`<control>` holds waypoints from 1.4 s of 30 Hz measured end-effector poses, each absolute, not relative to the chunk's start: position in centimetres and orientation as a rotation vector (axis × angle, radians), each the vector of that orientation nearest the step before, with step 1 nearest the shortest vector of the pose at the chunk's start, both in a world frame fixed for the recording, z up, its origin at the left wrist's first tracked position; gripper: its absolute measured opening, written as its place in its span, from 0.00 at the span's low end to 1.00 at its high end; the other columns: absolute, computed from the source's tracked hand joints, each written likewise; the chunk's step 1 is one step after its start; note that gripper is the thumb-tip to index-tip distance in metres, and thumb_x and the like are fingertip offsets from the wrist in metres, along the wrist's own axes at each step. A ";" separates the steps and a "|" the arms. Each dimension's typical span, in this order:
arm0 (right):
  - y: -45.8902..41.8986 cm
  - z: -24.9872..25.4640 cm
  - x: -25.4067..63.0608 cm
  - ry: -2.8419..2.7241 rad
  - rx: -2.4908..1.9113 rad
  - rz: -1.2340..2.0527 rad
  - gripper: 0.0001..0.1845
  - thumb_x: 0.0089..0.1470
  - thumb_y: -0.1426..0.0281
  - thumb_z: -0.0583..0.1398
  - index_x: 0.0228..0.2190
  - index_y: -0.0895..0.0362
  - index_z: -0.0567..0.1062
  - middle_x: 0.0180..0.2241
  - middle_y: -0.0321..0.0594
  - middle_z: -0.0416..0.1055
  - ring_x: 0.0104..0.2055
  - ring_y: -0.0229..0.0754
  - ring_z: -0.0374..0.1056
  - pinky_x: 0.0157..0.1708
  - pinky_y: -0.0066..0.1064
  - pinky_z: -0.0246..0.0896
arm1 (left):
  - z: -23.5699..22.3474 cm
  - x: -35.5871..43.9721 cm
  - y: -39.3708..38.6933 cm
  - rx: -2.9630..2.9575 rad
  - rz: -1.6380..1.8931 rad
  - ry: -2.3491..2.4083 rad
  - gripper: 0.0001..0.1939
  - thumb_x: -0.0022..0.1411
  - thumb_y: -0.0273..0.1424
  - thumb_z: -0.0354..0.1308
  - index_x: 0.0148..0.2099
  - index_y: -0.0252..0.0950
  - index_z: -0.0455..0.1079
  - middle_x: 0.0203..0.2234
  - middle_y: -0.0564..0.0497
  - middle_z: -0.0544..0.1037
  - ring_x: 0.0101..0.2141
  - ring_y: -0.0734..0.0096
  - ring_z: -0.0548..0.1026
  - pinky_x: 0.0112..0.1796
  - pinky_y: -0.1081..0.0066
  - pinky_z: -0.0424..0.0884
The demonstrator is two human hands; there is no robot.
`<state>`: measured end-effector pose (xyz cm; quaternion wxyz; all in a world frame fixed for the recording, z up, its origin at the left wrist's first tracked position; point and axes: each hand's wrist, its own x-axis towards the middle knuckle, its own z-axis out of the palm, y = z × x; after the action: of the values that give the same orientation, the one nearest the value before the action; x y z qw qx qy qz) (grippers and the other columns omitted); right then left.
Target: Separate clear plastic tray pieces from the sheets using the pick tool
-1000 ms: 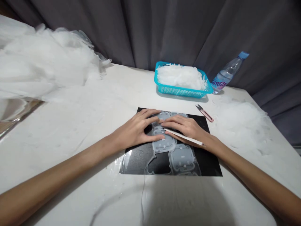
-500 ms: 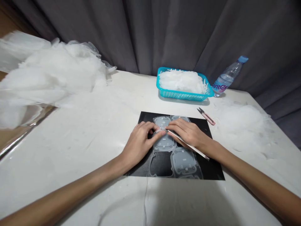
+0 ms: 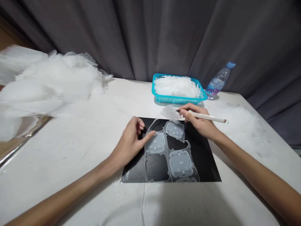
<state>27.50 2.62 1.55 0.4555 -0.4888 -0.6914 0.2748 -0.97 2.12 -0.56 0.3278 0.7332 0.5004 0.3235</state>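
Note:
A translucent plastic sheet (image 3: 168, 153) of rounded square pads lies on a black mat (image 3: 204, 160) in the middle of the white table. My left hand (image 3: 131, 141) presses its index finger on one pad, the other fingers curled. My right hand (image 3: 198, 121) is raised just beyond the mat's far edge, closed on a thin white stick-like tool (image 3: 209, 117) and pinching a small translucent pad piece (image 3: 170, 112) lifted off the sheet. Several cells of the sheet show bare black mat.
A turquoise basket (image 3: 175, 99) heaped with white plastic pieces stands behind the mat, a water bottle (image 3: 217, 82) to its right. A big pile of clear plastic (image 3: 47, 81) fills the left. Loose translucent scraps (image 3: 242, 116) lie at the right.
My right hand has lifted from the sheet and moved away toward the basket, carrying a peeled pad piece with the tool. My left hand stays pressing the sheet. The small snips by the mat are hidden now.

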 end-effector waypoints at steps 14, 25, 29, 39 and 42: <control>-1.1 0.4 24.8 -1.818 -0.940 1.277 0.16 0.66 0.64 0.65 0.53 0.52 0.80 0.36 0.38 0.76 0.31 0.37 0.70 0.31 0.29 0.69 | -0.5 0.3 2.0 1.120 0.721 0.868 0.17 0.64 0.43 0.69 0.48 0.37 0.82 0.42 0.44 0.86 0.43 0.57 0.84 0.51 0.53 0.80; 0.3 -0.6 25.3 -1.864 -1.121 0.608 0.08 0.69 0.66 0.61 0.42 0.54 0.81 0.40 0.42 0.78 0.43 0.44 0.74 0.46 0.37 0.69 | -1.0 0.1 2.4 1.064 0.715 0.849 0.17 0.66 0.40 0.69 0.51 0.36 0.83 0.45 0.42 0.86 0.44 0.57 0.85 0.53 0.55 0.80; 0.0 -1.8 25.1 -1.970 -0.974 0.529 0.06 0.67 0.69 0.62 0.45 0.53 0.79 0.41 0.43 0.77 0.44 0.45 0.74 0.47 0.39 0.69 | -0.9 0.1 2.4 1.004 0.715 0.840 0.15 0.66 0.38 0.70 0.50 0.34 0.83 0.43 0.43 0.86 0.42 0.64 0.84 0.50 0.65 0.81; -0.3 -2.6 24.7 -2.151 -0.865 0.335 0.15 0.65 0.66 0.65 0.52 0.55 0.74 0.43 0.47 0.74 0.45 0.47 0.73 0.45 0.40 0.72 | -1.0 0.2 2.5 1.047 0.725 0.838 0.14 0.65 0.39 0.71 0.45 0.33 0.81 0.37 0.47 0.84 0.37 0.69 0.81 0.43 0.71 0.79; -0.4 -2.5 24.6 -2.181 -0.820 0.307 0.13 0.66 0.65 0.65 0.50 0.55 0.75 0.40 0.45 0.74 0.43 0.47 0.72 0.43 0.39 0.71 | -1.4 0.1 2.3 1.170 0.766 0.859 0.14 0.64 0.38 0.71 0.47 0.35 0.78 0.29 0.52 0.82 0.30 0.74 0.78 0.35 0.76 0.75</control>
<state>24.60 -0.38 -2.52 0.3853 -0.3220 -0.8563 0.1206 0.07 2.29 -1.39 0.6817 0.5216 0.3829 0.3414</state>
